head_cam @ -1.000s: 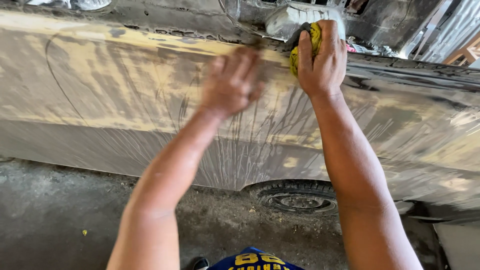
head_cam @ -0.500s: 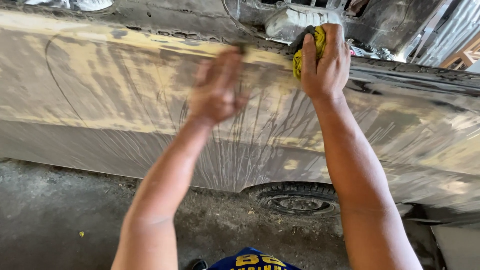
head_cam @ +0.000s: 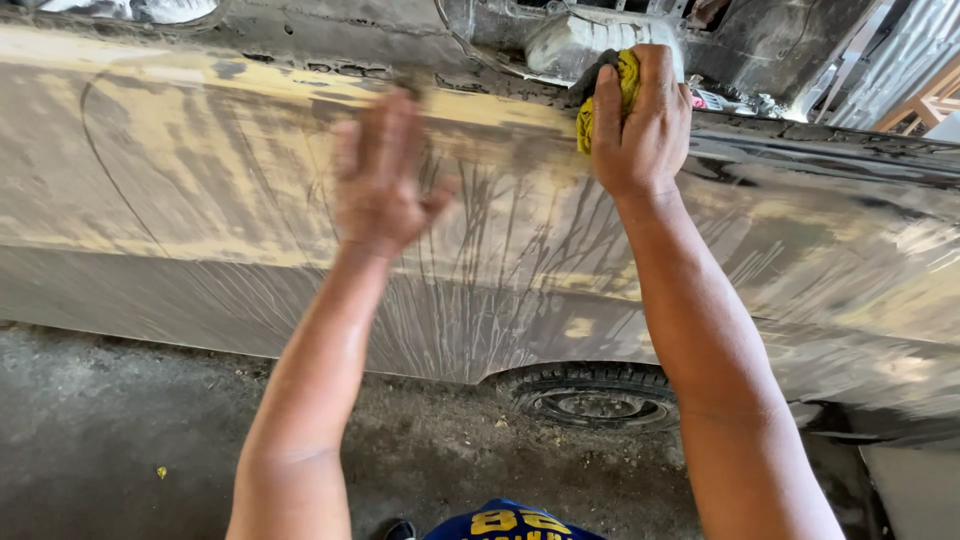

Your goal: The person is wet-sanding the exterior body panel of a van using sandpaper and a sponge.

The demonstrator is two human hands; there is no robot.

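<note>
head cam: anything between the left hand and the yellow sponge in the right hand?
Only bare car panel, wet, streaked and patched with tan filler. Nothing else lies between the blurred left hand and the yellow sponge gripped by the right hand.

yellow sponge [head_cam: 612, 92]: crumpled, soft, darkened at its upper edge | pose: squeezed against the top edge of the car body panel [head_cam: 200, 180] | panel: wet, dull grey with yellow-tan filler patches and water streaks running down, standing upright above a tyre
</note>
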